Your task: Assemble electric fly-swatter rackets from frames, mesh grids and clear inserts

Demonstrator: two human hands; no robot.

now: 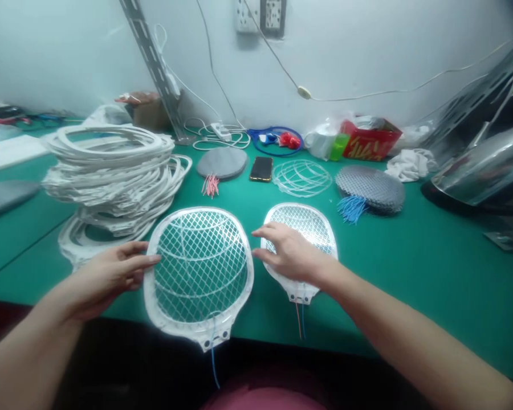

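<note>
My left hand [111, 276] pinches the left rim of a white electric fly-swatter head [200, 265] between thumb and fingers. This head has a metal mesh, thin white curved ribs and one blue wire trailing from its neck, which juts past the table's front edge. My right hand [293, 253] is open, thumb and fingers apart, with its fingertips just off the right rim of that head. Beneath the right hand lies a second swatter head [325, 242], partly hidden, with a red and a blue wire at its neck.
Stacked white frames [111, 176] rise at left. Farther back are grey mesh discs [224, 162] with pink wires [211, 185], a phone [261, 169], white rib pieces [302, 177], and more mesh discs [376, 188] with blue wires [351, 209]. A metal kettle [491, 165] stands at right.
</note>
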